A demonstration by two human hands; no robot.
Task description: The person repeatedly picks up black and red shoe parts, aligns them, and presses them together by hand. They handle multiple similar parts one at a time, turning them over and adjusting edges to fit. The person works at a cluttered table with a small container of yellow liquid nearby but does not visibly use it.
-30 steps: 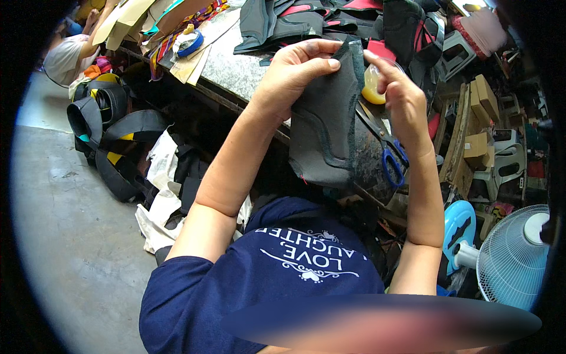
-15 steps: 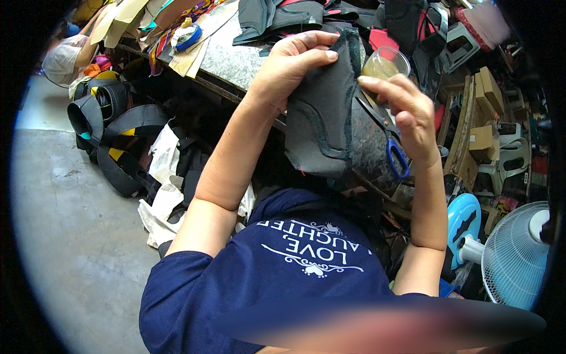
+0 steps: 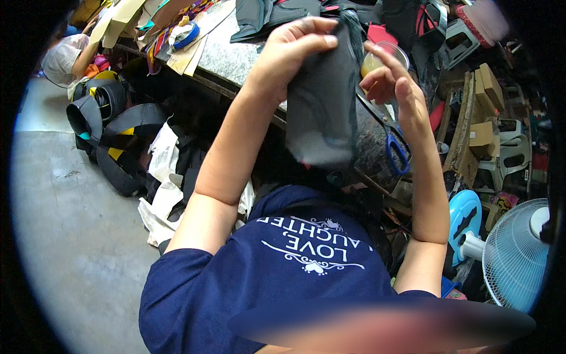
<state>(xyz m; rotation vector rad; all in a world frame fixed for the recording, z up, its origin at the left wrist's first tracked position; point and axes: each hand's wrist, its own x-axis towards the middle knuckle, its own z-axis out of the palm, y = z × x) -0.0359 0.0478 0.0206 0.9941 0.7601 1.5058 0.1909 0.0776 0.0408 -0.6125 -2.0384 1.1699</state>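
Observation:
A black shoe-upper-like piece (image 3: 321,109) hangs from my left hand (image 3: 295,56), whose thumb and fingers pinch its top edge. Its smooth, slightly shiny face is toward me, and a little red shows at its lower edge. Just right of the piece, my right hand (image 3: 395,88) is raised with its fingers apart and nothing visible in it. Behind those fingers stands a clear plastic cup (image 3: 397,54) of yellowish stuff, partly hidden. Scissors with blue handles (image 3: 398,154) lie on the dark work surface below my right hand, their blades pointing up and left.
Dark cut pieces (image 3: 277,15) are heaped at the table's far side. A roll of blue tape (image 3: 187,36) sits beside cardboard strips at the left. Black straps (image 3: 132,121) and white scraps lie on the floor. At right are a fan (image 3: 516,253) and cardboard boxes (image 3: 483,141).
The black piece has turned: its matt face with dark lines gave way to the smooth one. My right hand has moved up slightly, away from the piece's edge, its fingers spreading.

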